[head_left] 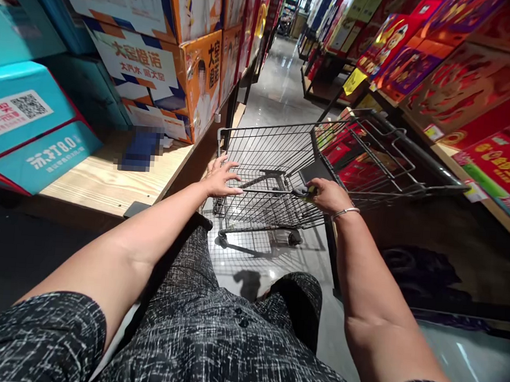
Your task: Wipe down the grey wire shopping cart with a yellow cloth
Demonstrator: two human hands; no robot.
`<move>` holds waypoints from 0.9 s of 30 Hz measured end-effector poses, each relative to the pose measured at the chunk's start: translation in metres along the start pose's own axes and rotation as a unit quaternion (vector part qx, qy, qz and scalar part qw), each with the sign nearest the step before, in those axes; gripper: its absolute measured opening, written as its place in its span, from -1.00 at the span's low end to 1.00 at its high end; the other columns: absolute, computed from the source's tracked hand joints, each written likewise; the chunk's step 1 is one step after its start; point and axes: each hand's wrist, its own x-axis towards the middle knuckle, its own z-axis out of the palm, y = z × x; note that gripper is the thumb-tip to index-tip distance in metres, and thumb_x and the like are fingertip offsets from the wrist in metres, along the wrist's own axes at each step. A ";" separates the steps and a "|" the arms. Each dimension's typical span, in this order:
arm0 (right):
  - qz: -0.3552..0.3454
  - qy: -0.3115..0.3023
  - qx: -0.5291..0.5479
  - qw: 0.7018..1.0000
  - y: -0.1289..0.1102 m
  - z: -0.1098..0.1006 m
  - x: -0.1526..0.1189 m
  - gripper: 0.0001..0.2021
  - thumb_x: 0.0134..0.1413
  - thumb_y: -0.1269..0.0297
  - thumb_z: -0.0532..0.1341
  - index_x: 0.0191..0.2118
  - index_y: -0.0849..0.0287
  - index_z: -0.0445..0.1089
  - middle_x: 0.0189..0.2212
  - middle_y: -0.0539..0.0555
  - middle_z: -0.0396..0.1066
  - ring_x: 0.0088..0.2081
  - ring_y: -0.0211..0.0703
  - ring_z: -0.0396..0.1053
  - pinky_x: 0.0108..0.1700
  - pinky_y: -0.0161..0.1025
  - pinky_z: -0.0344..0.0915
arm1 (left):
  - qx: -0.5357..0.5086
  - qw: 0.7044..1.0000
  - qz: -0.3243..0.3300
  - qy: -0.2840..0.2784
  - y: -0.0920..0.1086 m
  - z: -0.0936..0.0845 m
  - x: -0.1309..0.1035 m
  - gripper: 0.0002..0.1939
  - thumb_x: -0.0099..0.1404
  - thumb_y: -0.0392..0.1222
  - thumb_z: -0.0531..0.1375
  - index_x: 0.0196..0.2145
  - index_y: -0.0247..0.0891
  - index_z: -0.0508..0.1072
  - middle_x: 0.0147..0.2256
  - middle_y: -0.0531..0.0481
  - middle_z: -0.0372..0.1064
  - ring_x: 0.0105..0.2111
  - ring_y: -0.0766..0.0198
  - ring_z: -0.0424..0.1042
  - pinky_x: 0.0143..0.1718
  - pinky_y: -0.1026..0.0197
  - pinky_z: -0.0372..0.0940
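Observation:
A dark wire shopping cart (258, 206) stands crosswise in front of me, its handle end to the right. My left hand (221, 178) is over the cart's left end with fingers spread; whether it touches the wire cannot be made out. On the near top rim, my right hand (330, 196), with a bracelet (345, 212) at the wrist, has its fingers curled around the bar. A small yellow-green patch shows by those fingers, too small to name. Through the mesh, the basket shows floor and a grey flap (316, 171).
Orange and white cartons (145, 67) and a teal box (36, 123) stand on a wooden shelf (107, 175) at left, near a blurred blue item (141, 148). Red gift boxes (496, 167) line the right shelf, close to the cart's handle (443, 186). A tiled aisle (281, 70) runs ahead.

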 end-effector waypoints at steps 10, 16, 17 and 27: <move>0.034 0.214 0.081 0.973 -0.121 0.065 -0.038 -0.52 0.11 0.45 0.16 0.15 0.03 0.47 0.09 0.18 0.44 0.12 0.15 0.19 0.02 0.01 0.19 | 0.001 0.997 -0.017 -0.069 0.023 -0.001 0.006 -0.62 0.47 0.04 0.05 -0.08 0.00 0.65 -0.03 0.07 0.62 0.13 0.09 0.39 0.42 -0.18 -0.31; -0.117 0.183 0.063 0.974 -0.150 0.127 -0.033 -0.54 0.37 0.38 0.06 0.22 -0.21 0.45 0.18 0.05 0.45 0.23 0.10 0.12 0.21 0.10 0.05 | -0.092 0.987 -0.072 -0.110 0.025 -0.014 0.016 -0.29 0.58 0.06 -0.35 0.19 -0.03 0.53 0.01 0.05 0.61 0.28 0.12 0.30 0.42 -0.17 -0.31; -0.138 0.152 0.059 0.977 -0.146 0.138 -0.035 -0.54 0.38 0.38 0.06 0.23 -0.21 0.44 0.19 0.06 0.44 0.22 0.09 0.14 0.22 0.11 0.04 | -0.089 0.988 -0.072 -0.107 0.024 -0.014 0.018 -0.28 0.58 0.08 -0.36 0.19 -0.03 0.54 0.00 0.05 0.62 0.28 0.12 0.30 0.42 -0.17 -0.31; -0.111 -0.151 0.028 0.982 -0.138 0.204 -0.067 -0.60 0.34 0.42 0.04 0.06 -0.08 0.55 0.21 0.07 0.41 0.20 -0.01 0.20 0.21 -0.04 0.12 | 0.046 0.998 -0.021 -0.043 0.013 0.004 0.021 -0.48 0.51 0.19 -0.03 -0.05 0.00 0.67 0.05 0.03 0.54 0.22 0.02 0.25 0.42 -0.15 -0.20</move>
